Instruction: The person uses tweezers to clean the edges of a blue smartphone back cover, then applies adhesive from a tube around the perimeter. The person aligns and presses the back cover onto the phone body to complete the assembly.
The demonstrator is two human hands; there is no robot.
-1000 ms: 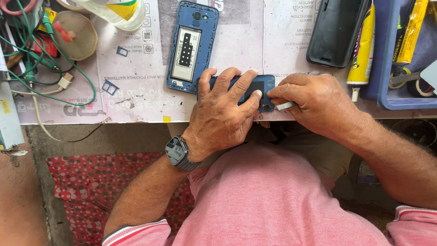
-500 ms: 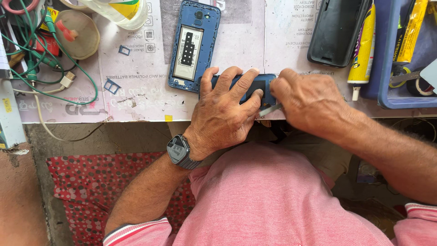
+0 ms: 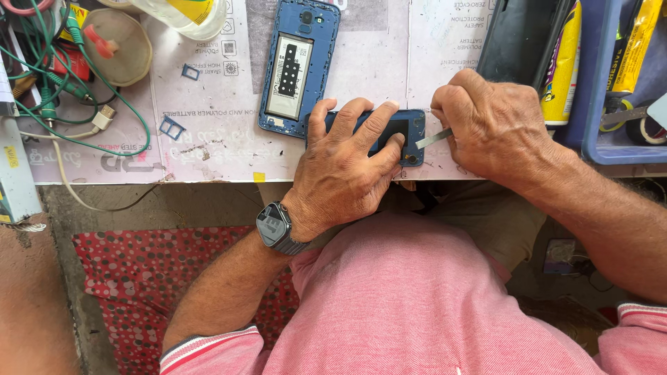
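While left hand (image 3: pixel 345 167) pins, phone (image 3: pixel 408 126) lies crosswise.

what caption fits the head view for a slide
Left hand pins a blue phone part while right hand works a thin metal tool at its edge.

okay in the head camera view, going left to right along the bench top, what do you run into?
Green wires → round tan lid → small blue card tray → opened blue phone → left hand pressing a blue phone part → thin metal tool → right hand → yellow tube → blue bin.
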